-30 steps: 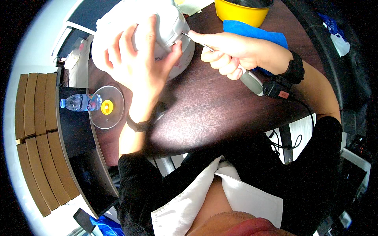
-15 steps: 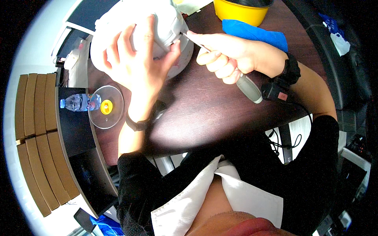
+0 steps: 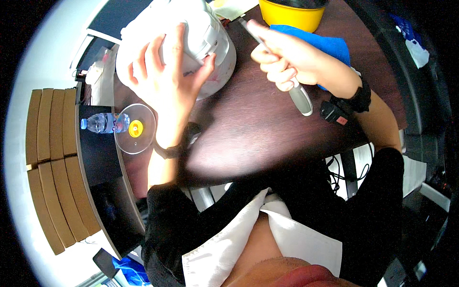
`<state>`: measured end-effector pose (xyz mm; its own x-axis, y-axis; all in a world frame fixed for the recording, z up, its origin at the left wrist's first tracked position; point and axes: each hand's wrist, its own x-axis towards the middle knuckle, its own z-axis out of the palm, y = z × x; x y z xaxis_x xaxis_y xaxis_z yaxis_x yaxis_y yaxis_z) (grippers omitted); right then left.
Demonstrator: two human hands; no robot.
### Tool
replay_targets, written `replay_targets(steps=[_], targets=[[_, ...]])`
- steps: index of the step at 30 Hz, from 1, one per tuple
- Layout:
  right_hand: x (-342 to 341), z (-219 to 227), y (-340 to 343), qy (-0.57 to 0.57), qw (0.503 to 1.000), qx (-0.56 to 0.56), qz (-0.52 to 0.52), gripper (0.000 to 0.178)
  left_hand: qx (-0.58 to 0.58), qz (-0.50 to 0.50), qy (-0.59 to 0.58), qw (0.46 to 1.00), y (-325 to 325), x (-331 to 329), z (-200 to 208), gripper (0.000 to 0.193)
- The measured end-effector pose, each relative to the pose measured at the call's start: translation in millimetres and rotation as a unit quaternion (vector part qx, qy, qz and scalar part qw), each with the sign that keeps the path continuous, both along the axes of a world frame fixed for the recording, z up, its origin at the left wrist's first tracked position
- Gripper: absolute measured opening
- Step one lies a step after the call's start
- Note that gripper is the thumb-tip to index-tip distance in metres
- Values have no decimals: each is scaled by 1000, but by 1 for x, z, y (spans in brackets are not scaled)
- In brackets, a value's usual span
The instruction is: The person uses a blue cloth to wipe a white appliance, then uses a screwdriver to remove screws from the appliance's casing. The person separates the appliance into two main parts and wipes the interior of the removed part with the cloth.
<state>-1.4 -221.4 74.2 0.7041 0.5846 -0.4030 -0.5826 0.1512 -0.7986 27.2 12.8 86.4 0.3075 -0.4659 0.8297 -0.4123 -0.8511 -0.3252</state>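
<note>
Left hand (image 3: 167, 79): laid on the white appliance (image 3: 198, 36), fingers fanned apart, thumb out toward its right side. Nothing pinched; how firmly the palm presses, cannot tell. The appliance is rounded and sits under and beyond this hand.

Right hand (image 3: 287, 60): fingers curled around a slim tool, screwdriver-like (image 3: 301, 99), with one digit stretched along the shaft. Grey-and-white handle end projects below the fist, toward the person; shaft points away, up and leftward. Tip stands clear of the appliance, just to its right.

Around the right grip: blue cloth (image 3: 325, 42) just beyond and to the right, partly behind the hand; yellow pot (image 3: 291, 16) farther out, past the cloth. Dark brown table (image 3: 258, 134) extends below both hands.

Around the left grip: clear lid (image 3: 136, 128) with yellow knob, nearer the person, just left of the wrist. Bottle (image 3: 99, 123), blue-capped, lies left of the lid in view.
</note>
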Motion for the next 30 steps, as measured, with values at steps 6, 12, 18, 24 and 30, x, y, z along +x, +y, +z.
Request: replay_targets(steps=[6,12,18,24,30], targets=[[-2,-37,-38,22,978,174,-112,58,0,-69,36,997,39,7,-1,71],[-7,-67,-64,45,965,208,-154,55,3,-71,77,995,47,-5,5,72],[5,-87,-78,66,952,270,-129,53,-14,-25,91,995,29,-7,-1,72],[2,-93,-88,42,949,279,-143,55,-32,-20,108,993,27,-8,-1,72],[-1,-95,-90,22,950,281,-131,56,-10,-39,89,995,26,-11,-1,86]])
